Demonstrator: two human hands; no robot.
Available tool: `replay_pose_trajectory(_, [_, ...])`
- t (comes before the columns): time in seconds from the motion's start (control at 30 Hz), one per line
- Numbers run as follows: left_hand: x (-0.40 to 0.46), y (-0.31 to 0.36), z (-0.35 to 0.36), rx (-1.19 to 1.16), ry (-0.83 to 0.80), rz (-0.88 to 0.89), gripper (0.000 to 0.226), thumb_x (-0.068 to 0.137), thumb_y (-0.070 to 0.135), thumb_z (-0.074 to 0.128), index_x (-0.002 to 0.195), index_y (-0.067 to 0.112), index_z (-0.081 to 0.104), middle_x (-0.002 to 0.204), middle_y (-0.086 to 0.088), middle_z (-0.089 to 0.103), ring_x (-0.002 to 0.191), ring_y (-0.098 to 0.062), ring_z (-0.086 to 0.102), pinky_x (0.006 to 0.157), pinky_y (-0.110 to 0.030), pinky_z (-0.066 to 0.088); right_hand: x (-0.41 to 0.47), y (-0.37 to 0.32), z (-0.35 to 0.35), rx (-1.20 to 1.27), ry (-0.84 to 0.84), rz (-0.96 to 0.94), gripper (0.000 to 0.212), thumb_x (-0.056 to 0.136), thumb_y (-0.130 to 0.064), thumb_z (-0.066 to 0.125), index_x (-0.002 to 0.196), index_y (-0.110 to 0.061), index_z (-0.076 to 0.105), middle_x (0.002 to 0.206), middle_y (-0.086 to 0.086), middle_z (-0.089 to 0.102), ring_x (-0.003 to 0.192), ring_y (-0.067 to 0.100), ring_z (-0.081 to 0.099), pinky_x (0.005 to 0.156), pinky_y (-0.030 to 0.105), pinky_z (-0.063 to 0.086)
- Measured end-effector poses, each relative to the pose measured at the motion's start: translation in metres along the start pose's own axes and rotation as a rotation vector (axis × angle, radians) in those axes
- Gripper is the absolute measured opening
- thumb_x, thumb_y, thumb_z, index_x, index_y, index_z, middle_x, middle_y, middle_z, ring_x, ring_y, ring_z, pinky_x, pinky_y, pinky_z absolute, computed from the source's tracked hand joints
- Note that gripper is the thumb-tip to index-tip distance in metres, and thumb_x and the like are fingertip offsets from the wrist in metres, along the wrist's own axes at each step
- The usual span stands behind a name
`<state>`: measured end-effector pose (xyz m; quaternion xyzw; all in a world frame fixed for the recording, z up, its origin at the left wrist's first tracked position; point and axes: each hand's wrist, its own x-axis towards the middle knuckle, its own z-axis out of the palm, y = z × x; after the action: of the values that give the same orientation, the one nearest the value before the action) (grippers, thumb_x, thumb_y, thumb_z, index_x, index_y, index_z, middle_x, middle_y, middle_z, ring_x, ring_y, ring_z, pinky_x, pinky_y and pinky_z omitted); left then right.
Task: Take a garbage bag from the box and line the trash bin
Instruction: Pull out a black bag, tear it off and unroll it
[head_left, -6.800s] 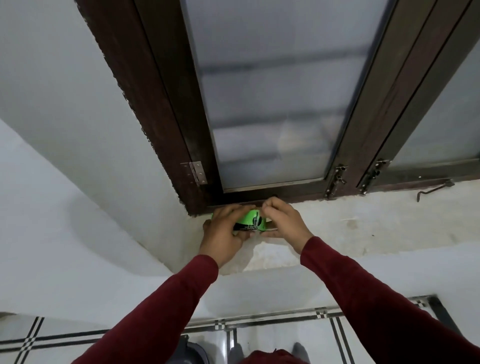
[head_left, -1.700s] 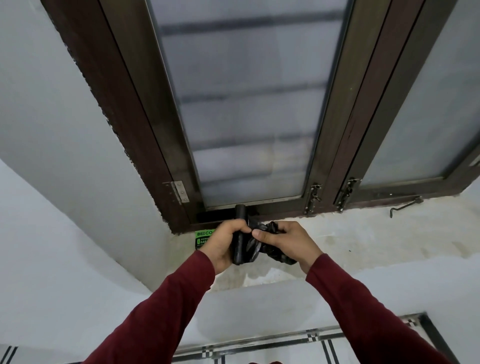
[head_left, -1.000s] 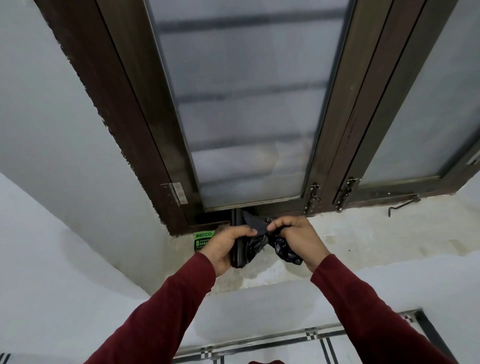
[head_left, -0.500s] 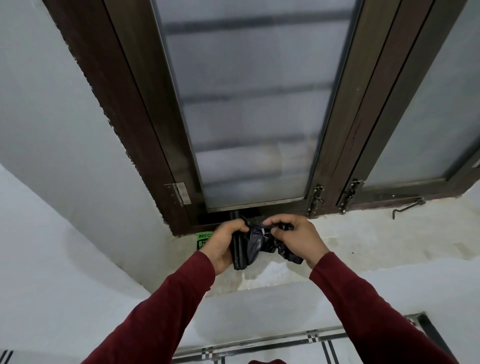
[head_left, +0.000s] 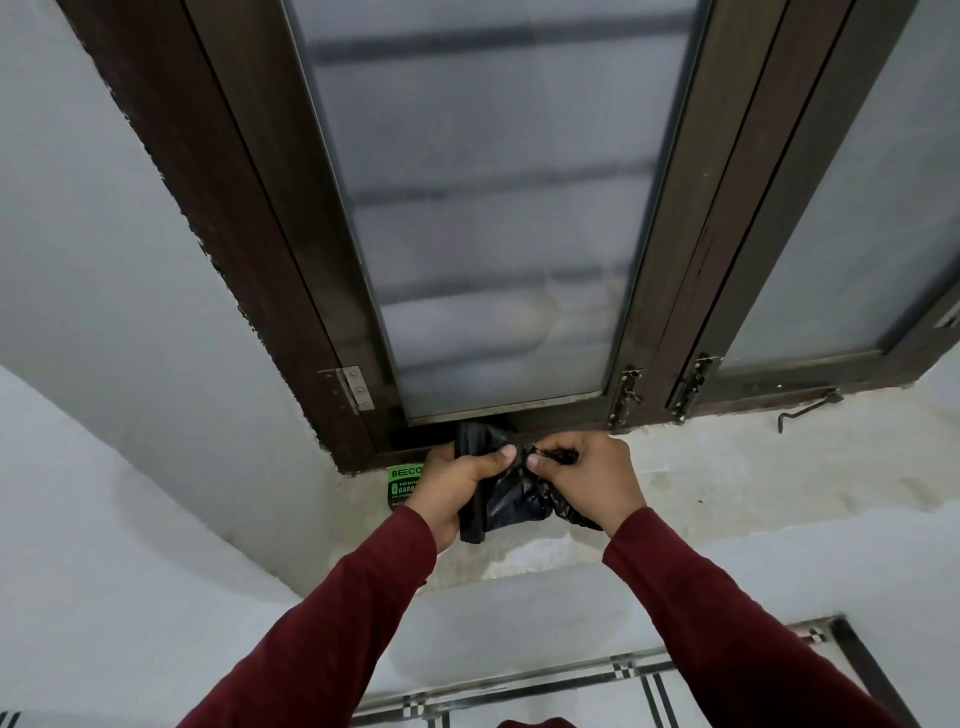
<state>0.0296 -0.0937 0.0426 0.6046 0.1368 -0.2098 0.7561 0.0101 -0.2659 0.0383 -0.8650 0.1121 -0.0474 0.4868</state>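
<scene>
A black garbage bag roll (head_left: 474, 519) stands upright in my left hand (head_left: 451, 486), which grips it over the window sill. A loose black bag (head_left: 519, 496) hangs crumpled from the roll between both hands. My right hand (head_left: 587, 478) pinches the bag's top edge close to my left thumb. The green and black bag box (head_left: 402, 486) lies on the sill just left of my left hand, partly hidden by it. The trash bin is out of view.
The stained white sill (head_left: 727, 483) runs right from my hands. A dark wooden window frame (head_left: 311, 332) with frosted panes rises straight behind them. Metal latches (head_left: 626, 397) and a hook (head_left: 808, 408) sit along the frame's bottom. Tiled floor (head_left: 545, 696) lies below.
The green box left my hands and now lies on the sill. A black roll came out, and my right hand has been pulling a bag loose from it, pinching nearer the left thumb.
</scene>
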Motion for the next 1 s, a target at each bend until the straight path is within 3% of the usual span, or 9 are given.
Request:
replay_pose_trajectory(0.13, [-0.002, -0.002, 0.007, -0.012, -0.013, -0.006, 0.031, 0.086, -0.001, 0.076, 0.117, -0.003, 0.070, 0.111, -0.024, 0.076, 0.100, -0.038, 0.076, 0.079, -0.042, 0.064, 0.005, -0.002, 0.003, -0.034, 0.048, 0.029, 0.031, 0.074, -0.017, 0.085, 0.060, -0.040, 0.070, 0.065, -0.021, 0.069, 0.064, -0.008, 0.064, 0.060, -0.003, 0.040])
replay_pose_trajectory(0.27, [0.000, -0.002, 0.007, -0.072, -0.049, -0.034, 0.029, 0.090, -0.004, 0.071, 0.118, -0.004, 0.070, 0.114, -0.027, 0.075, 0.103, -0.042, 0.074, 0.086, -0.052, 0.062, 0.011, -0.007, 0.007, -0.048, 0.032, 0.029, 0.012, 0.074, -0.017, 0.082, 0.070, -0.028, 0.080, 0.070, -0.010, 0.075, 0.071, 0.001, 0.069, 0.068, 0.010, 0.051])
replay_pose_trajectory(0.4, [0.000, -0.004, 0.001, -0.125, -0.110, -0.031, 0.026, 0.089, -0.005, 0.069, 0.115, -0.005, 0.071, 0.109, -0.026, 0.075, 0.095, -0.038, 0.075, 0.076, -0.044, 0.063, 0.014, -0.010, 0.015, -0.100, 0.039, -0.014, 0.006, 0.077, -0.016, 0.080, 0.079, -0.021, 0.082, 0.074, -0.002, 0.076, 0.072, 0.012, 0.070, 0.073, 0.022, 0.056])
replay_pose_trajectory(0.5, [-0.003, -0.001, 0.001, -0.050, -0.248, 0.027, 0.021, 0.075, 0.000, 0.076, 0.093, 0.009, 0.081, 0.090, -0.014, 0.077, 0.084, -0.029, 0.072, 0.070, -0.035, 0.060, 0.017, 0.001, 0.013, -0.223, 0.058, 0.049, 0.006, 0.081, -0.022, 0.078, 0.083, -0.019, 0.082, 0.078, 0.004, 0.075, 0.077, 0.021, 0.070, 0.075, 0.026, 0.056])
replay_pose_trajectory(0.67, [0.004, 0.009, 0.006, -0.204, -0.192, -0.035, 0.025, 0.073, 0.004, 0.076, 0.097, 0.007, 0.078, 0.093, -0.016, 0.074, 0.088, -0.033, 0.071, 0.078, -0.045, 0.061, 0.022, 0.011, 0.000, -0.200, 0.031, 0.045, 0.007, 0.087, -0.019, 0.075, 0.083, -0.020, 0.080, 0.073, 0.002, 0.071, 0.071, 0.016, 0.065, 0.056, 0.010, 0.041])
replay_pose_trajectory(0.73, [0.007, 0.012, 0.004, -0.241, -0.119, -0.051, 0.024, 0.081, 0.003, 0.071, 0.105, 0.005, 0.075, 0.093, -0.016, 0.076, 0.084, -0.031, 0.074, 0.069, -0.044, 0.064, 0.021, 0.008, -0.006, -0.039, -0.109, 0.039, 0.012, 0.090, -0.022, 0.074, 0.078, -0.023, 0.077, 0.069, 0.000, 0.069, 0.065, 0.013, 0.063, 0.056, 0.014, 0.044])
replay_pose_trajectory(0.87, [0.014, 0.018, 0.002, -0.111, 0.090, 0.036, 0.018, 0.088, -0.001, 0.073, 0.106, 0.001, 0.071, 0.086, -0.011, 0.079, 0.075, -0.025, 0.077, 0.068, -0.040, 0.063, 0.006, 0.008, -0.023, 0.290, -0.697, 0.193, 0.046, 0.087, -0.063, 0.067, 0.083, -0.019, 0.080, 0.064, -0.005, 0.060, 0.054, 0.008, 0.053, 0.051, 0.020, 0.039])
replay_pose_trajectory(0.93, [0.015, 0.018, 0.002, -0.025, 0.141, 0.081, 0.013, 0.088, -0.001, 0.075, 0.098, 0.006, 0.072, 0.081, -0.006, 0.079, 0.073, -0.023, 0.076, 0.073, -0.043, 0.064, 0.005, 0.009, -0.029, 0.491, -0.848, 0.232, 0.047, 0.080, -0.058, 0.077, 0.085, -0.011, 0.077, 0.060, 0.001, 0.050, 0.051, 0.012, 0.041, 0.046, 0.022, 0.032])
replay_pose_trajectory(1.0, [0.012, 0.018, 0.006, 0.057, 0.102, 0.123, 0.012, 0.089, -0.002, 0.074, 0.092, 0.010, 0.072, 0.082, -0.006, 0.077, 0.073, -0.024, 0.074, 0.072, -0.045, 0.064, 0.003, 0.006, -0.027, 0.844, -0.787, 0.260, 0.033, 0.081, -0.042, 0.080, 0.086, -0.010, 0.075, 0.060, 0.002, 0.045, 0.048, 0.010, 0.035, 0.042, 0.020, 0.028])
